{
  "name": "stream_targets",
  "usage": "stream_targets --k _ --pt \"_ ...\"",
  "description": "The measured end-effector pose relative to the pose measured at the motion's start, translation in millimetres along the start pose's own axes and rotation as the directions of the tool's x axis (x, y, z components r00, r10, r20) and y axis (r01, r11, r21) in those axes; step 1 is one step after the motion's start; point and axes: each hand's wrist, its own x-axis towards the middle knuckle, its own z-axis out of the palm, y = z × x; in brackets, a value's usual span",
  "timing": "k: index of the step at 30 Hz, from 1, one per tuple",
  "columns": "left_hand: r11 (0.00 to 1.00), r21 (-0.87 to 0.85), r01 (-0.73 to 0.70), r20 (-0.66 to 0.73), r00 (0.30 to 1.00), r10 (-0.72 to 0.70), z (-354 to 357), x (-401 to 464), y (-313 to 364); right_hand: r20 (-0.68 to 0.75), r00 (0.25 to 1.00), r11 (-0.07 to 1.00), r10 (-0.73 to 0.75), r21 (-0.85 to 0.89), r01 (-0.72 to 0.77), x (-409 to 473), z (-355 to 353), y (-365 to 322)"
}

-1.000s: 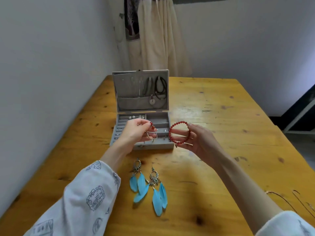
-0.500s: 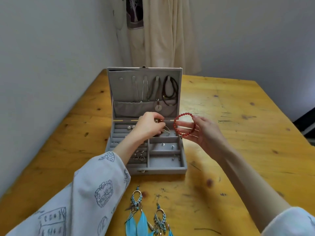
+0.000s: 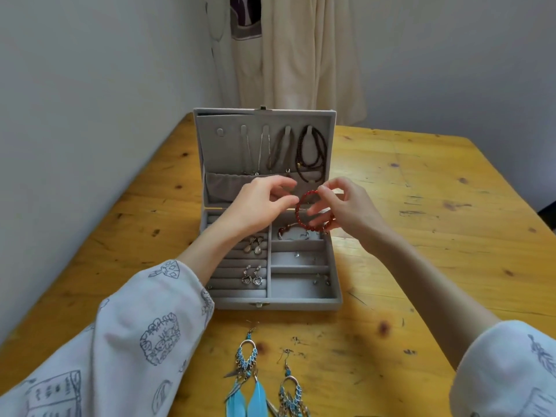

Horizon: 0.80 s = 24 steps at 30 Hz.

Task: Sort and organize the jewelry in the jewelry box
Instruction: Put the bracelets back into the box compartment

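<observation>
The grey jewelry box stands open on the wooden table, its lid upright with several necklaces hung inside. My right hand holds a red bead bracelet over the box's back right compartment, fingers passed through the loop. My left hand hovers over the back left of the box with loosely curved fingers, its thumb tip beside the bracelet, and nothing shows in it. A thin silver piece with red beads lies in the back right compartment.
Two pairs of silver earrings sit in the left ring rolls. Small studs lie in the right compartments. Two blue feather earrings lie on the table in front of the box. A wall runs along the left.
Both hands moved further back over the box as my head came closer. The thin hoop held by my left hand is gone from it; a similar piece lies in the back right compartment.
</observation>
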Motion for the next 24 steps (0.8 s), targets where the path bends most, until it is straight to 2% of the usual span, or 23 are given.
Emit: stream_targets --k 4,9,13,18,20,23,24 --pt "0.994 -0.104 0.040 -0.033 0.998 -0.044 8.2 3.7 2.7 0.021 0.999 0.999 -0.029 -0.040 0.030 5.1 6.5 0.7" --pt "0.987 -0.123 0.102 -0.103 0.988 -0.115 12.2 2.2 -1.0 0.042 0.996 0.987 -0.079 -0.139 0.084 8.3 3.5 7.7" --pt "0.988 0.151 -0.003 -0.114 0.993 0.021 15.6 -4.7 -12.5 0.032 0.968 0.871 -0.248 -0.430 0.238 6.2 1.8 16.5" --pt "0.885 0.452 -0.110 -0.065 0.986 0.155 16.8 -10.4 -21.7 0.151 0.907 0.653 -0.393 -0.649 0.391 0.6 5.3 30.5" --pt "0.810 0.560 -0.175 0.012 0.979 0.204 16.7 -11.5 -19.0 0.182 0.876 0.547 -0.446 -0.719 0.428 -2.4 6.9 35.0" --pt "0.716 0.668 -0.202 0.097 0.978 0.186 16.4 -13.1 -14.4 0.232 0.883 0.393 -0.408 -0.828 0.399 -7.9 7.4 36.5" --pt "0.703 0.684 -0.196 0.105 0.980 0.170 16.3 -14.2 -13.3 0.235 0.895 0.373 -0.380 -0.846 0.381 -9.1 7.0 36.3"
